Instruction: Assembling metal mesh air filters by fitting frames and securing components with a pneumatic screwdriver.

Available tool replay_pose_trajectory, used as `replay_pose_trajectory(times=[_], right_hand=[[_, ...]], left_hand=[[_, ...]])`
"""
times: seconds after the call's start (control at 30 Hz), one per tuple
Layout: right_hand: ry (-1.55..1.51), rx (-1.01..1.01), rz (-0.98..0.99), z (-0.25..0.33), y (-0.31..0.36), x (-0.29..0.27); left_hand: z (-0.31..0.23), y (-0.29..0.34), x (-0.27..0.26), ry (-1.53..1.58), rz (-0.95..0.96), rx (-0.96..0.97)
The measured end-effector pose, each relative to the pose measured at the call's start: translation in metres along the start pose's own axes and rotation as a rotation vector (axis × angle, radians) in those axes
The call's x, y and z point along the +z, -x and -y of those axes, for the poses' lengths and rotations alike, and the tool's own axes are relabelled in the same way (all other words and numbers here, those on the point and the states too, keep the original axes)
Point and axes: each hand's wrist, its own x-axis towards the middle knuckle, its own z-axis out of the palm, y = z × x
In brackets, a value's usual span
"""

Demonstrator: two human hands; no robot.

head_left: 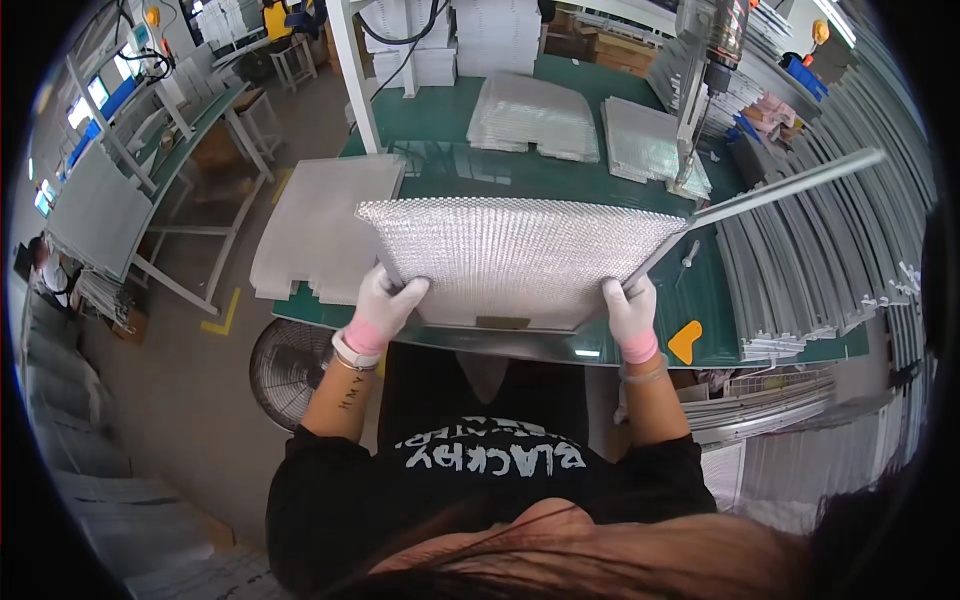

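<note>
L hand (384, 305) & R hand (631, 308): most fingertips hidden bhd silvery panel (520, 250), pos. unclear.

You wear a black short-sleeved T-shirt (400, 510) with white lettering (495, 457), and black trousers (415, 390). White, pink-cuffed gloves (632, 312) cover your hands (385, 305). Your left forearm (328, 408) carries a white wristband (354, 352) and dark marking (351, 391); your right forearm (656, 405), a slim band (645, 371).

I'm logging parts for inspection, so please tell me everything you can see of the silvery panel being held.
The silvery panel looks like metal mesh: shiny, finely textured, roughly four-sided, with plain grey side strips. A small brownish patch sits near the middle of its lower edge. It is held tilted over the near part of the green table, the gloved left hand and right hand gripping opposite sides. Whether it touches the table is unclear.
</note>
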Motion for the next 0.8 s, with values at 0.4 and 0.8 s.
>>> replay_pose_trajectory(times=[0.4,0.8], right_hand=[[-0.141,-0.327,-0.206,0.072,-0.059,-0.004],[-0.205,-0.360,-0.198,0.073,-0.051,0.002]], left_hand=[[-0.030,-0.029,0.039,0.117,-0.226,0.316],[-0.011,-0.010,0.035,0.124,-0.195,0.401]])
